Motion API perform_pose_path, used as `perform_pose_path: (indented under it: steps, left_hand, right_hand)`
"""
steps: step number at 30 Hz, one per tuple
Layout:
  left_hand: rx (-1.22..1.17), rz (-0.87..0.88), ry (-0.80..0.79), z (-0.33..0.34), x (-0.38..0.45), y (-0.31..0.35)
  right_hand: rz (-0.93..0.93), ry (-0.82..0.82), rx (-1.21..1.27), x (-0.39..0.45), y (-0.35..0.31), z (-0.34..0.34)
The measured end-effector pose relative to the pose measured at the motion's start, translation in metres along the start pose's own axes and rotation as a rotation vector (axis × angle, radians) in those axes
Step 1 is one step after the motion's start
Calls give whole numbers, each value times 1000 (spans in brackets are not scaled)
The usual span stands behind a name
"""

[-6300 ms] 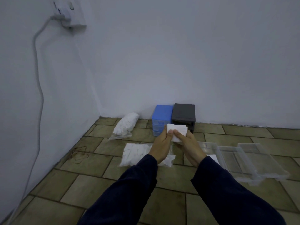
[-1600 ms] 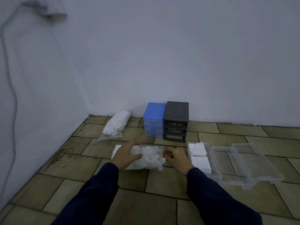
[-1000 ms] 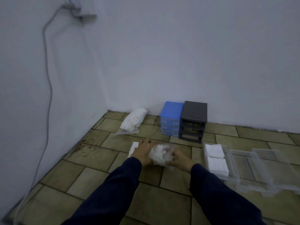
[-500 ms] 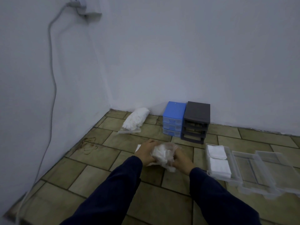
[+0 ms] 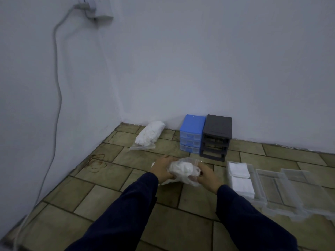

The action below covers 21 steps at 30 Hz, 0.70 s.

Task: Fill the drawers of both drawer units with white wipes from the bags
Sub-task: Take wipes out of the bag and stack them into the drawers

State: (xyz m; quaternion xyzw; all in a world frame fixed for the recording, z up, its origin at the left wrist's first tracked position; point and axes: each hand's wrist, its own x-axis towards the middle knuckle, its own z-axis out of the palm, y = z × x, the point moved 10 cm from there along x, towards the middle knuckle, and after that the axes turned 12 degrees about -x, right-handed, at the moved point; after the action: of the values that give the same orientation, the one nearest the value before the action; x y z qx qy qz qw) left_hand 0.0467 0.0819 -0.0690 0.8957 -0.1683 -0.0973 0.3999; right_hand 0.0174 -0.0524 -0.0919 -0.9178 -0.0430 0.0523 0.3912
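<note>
I see both of my hands low over the tiled floor (image 5: 112, 201), and together they hold a clear plastic bag of white wipes (image 5: 183, 171). My left hand (image 5: 164, 168) grips the left side of this bag with curled fingers, and my right hand (image 5: 206, 175) pinches the right end of it, where the plastic is loose and wrinkled. The bag is bunched up between the two hands, and its lower part seems to touch the floor, but I cannot tell this for sure. Both arms are in dark blue sleeves (image 5: 137, 201). A second bag of wipes (image 5: 149, 134) lies on the floor near the corner of the room, well apart from my hands. To the right of it, against the white wall (image 5: 199, 60), the blue drawer unit (image 5: 192, 134) stands with its three clear drawers inside, and the dark grey drawer unit (image 5: 216, 136) stands just beside it, touching it, with its slots open and without drawers. On the right of my hands three clear drawers lie side by side on the floor. The nearest drawer (image 5: 255, 180) holds two stacks of white wipes (image 5: 240, 176), one behind the other, while the middle drawer (image 5: 277, 189) and the far drawer (image 5: 308, 187) hold no wipes. On the left wall a grey cable (image 5: 58, 98) hangs down from a socket (image 5: 96, 8).
</note>
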Motion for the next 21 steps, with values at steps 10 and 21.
perform_pose_path:
  steps: [10, 21]
  left_hand:
    - [26, 9, -31, 2, -4, 7]
    - [63, -8, -52, 2, -3, 8]
  right_hand:
    - [22, 29, -71, -2, -6, -7]
    - [23, 189, 13, -6, 3, -31]
